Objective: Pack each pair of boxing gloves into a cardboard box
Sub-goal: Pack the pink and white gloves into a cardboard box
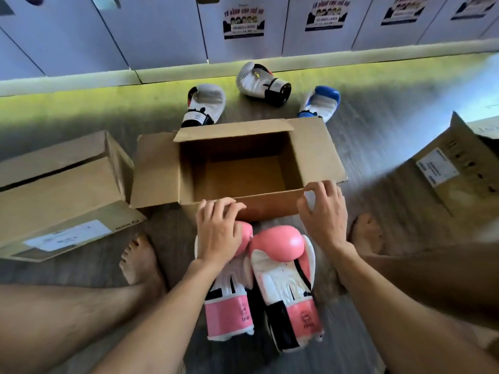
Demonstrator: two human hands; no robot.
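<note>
Pink boxing gloves (280, 282) are laid side by side on the floor before the open cardboard box (237, 168), long axes toward it, cuffs marked "100" nearest the person. Its near flap is gripped by left hand (218, 230) and right hand (324, 211).

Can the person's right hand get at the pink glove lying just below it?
Probably yes. The right hand rests on the near flap of the open box, and the pink glove lies right beneath it on the floor, nothing covering it.
</note>
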